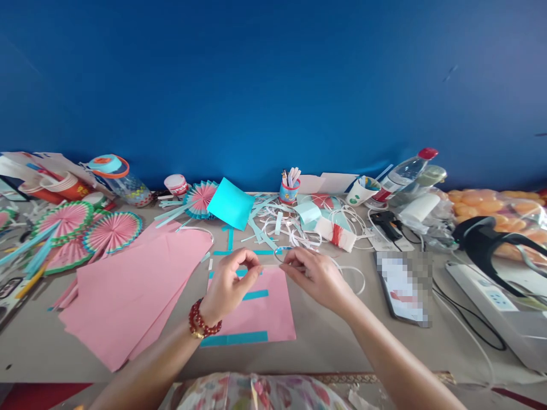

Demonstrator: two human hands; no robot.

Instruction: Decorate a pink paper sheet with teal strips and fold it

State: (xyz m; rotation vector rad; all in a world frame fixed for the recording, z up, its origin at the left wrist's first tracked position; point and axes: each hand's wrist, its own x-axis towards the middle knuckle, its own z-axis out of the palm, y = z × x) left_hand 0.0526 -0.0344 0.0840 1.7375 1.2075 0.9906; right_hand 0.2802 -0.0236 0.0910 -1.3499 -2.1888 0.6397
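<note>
My left hand [228, 283] and my right hand [314, 274] meet over the table's middle, both pinching the ends of a narrow white paper strip [270, 265] stretched between them. A red bead bracelet sits on my left wrist. Under the hands lies a pink paper sheet [267, 310] with teal strips [234, 339] on it. More loose white and teal strips [277, 222] pile up just behind the hands.
Pink sheets [128, 296] spread to the left, with pleated pink paper fans [111, 230] beyond. A teal square sheet [231, 203], pen cup [289, 191], paper cup [361, 191], water bottle [404, 171], glue gun [387, 223], phone [404, 287] and power strip [491, 296] stand around.
</note>
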